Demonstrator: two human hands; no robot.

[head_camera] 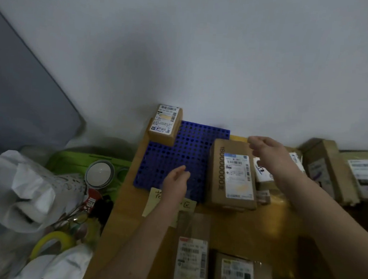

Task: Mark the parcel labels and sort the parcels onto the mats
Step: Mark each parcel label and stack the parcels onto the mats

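Observation:
A blue perforated mat lies on the wooden table. A small brown parcel with a white label stands at the mat's far left corner. A larger brown parcel with a white label lies on the mat's right edge. My left hand hovers over the mat's near edge with relaxed fingers and holds nothing. My right hand is above the larger parcel's far right corner, fingers loosely bent, and I cannot tell whether it touches the box.
A yellow paper note lies below the mat. More labelled parcels sit at the right and at the near edge. Left of the table are white bags, tape rolls, a yellow tape roll and clutter.

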